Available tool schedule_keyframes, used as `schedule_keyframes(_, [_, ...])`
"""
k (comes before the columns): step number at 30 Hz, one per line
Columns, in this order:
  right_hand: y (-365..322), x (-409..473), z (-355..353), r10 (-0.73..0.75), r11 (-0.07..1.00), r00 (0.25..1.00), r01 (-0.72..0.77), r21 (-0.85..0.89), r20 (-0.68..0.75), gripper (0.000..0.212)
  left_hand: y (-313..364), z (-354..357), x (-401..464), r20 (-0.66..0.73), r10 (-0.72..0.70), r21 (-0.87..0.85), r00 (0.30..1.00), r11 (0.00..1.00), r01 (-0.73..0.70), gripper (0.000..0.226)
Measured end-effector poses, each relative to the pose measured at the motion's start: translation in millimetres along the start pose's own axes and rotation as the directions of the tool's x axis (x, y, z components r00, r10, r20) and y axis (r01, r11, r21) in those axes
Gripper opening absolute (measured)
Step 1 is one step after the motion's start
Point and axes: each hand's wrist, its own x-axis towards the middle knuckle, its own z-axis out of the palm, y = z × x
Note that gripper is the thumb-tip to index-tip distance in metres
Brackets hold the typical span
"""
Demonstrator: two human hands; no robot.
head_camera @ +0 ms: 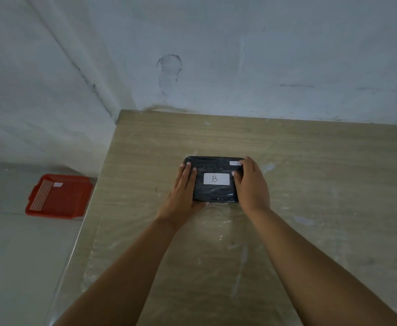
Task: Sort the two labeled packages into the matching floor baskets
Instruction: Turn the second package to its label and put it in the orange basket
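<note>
A black plastic-wrapped package [214, 192] with a white label marked "B" lies on the wooden table [310, 161], near its middle. My left hand [182, 192] grips its left end, fingers over the top and thumb under the near edge. My right hand [251, 184] grips its right end the same way. A red basket [70, 201] sits on the floor to the left of the table; it holds a pale perforated piece and a small white label whose letter I cannot read. No second package is in view.
The table stands in a corner, against a pale wall behind it. Its left edge drops to a glossy tiled floor [16, 255]. The tabletop is covered with scuffed clear film.
</note>
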Motion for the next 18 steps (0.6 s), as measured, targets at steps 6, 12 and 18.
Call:
schedule_keyframes(6, [13, -47, 6, 0.051, 0.999, 0.999, -0.051, 0.016, 0.004, 0.045, -8, 1, 2, -0.001, -0.041, -0.107, 0.999, 0.993, 0.041, 0.095])
schedule_keyframes(12, [11, -66, -7, 0.060, 0.997, 0.998, -0.061, -0.044, -0.025, 0.034, -12, -3, -2, -0.043, -0.050, -0.162, 0.998, 0.986, 0.043, 0.092])
schedule_keyframes(18, [-10, -84, -21, 0.037, 0.997, 0.998, -0.041, -0.070, -0.050, 0.028, -14, -13, -27, -0.053, -0.060, -0.200, 0.997, 0.979, 0.048, 0.089])
